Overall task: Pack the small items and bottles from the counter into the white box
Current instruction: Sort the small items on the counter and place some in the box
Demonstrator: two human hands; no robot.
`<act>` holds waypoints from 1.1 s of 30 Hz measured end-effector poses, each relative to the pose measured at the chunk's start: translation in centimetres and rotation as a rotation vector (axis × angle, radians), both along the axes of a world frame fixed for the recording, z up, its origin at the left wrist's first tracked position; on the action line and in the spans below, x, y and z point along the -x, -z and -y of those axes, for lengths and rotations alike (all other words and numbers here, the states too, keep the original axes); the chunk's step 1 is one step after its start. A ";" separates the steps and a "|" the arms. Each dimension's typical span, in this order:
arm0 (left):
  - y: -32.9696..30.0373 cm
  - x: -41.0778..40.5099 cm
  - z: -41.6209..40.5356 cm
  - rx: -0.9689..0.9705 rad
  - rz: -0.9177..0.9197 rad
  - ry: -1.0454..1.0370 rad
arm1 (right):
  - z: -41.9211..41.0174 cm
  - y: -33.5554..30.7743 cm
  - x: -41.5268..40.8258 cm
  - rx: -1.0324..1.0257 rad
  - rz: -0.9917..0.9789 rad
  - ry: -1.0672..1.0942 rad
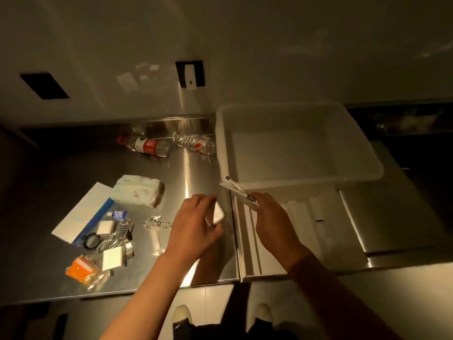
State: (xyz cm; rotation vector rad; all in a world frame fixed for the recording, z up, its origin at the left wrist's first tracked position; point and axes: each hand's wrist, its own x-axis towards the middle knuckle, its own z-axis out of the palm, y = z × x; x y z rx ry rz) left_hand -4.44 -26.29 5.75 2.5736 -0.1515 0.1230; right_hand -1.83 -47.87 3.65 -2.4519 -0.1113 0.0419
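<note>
The white box (301, 179) stands at the back right of the steel counter, nothing visible inside. My left hand (193, 229) holds a small white rounded case (219, 214) just left of the box. My right hand (272, 219) grips a thin clear packet (235, 190) whose tip reaches the box's near left corner. Two clear water bottles (149, 146) (196, 143) lie on their sides at the back. A tissue pack (139, 191), a chain (157, 223), a small blue-capped bottle (119, 214), white adapters (111, 258), a watch (126, 228) and an orange item (82, 267) lie at left.
A white envelope with a blue strip (83, 214) lies under the small items. A flat white cardboard piece (306, 224) lies in front of the box. The counter's front edge (122, 294) runs below my forearms. Black wall plates (191, 73) sit on the wall behind.
</note>
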 end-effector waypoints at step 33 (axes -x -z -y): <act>9.0 -2.4 17.3 -0.225 -0.384 0.322 | 15.5 5.0 1.2 0.388 -0.466 0.267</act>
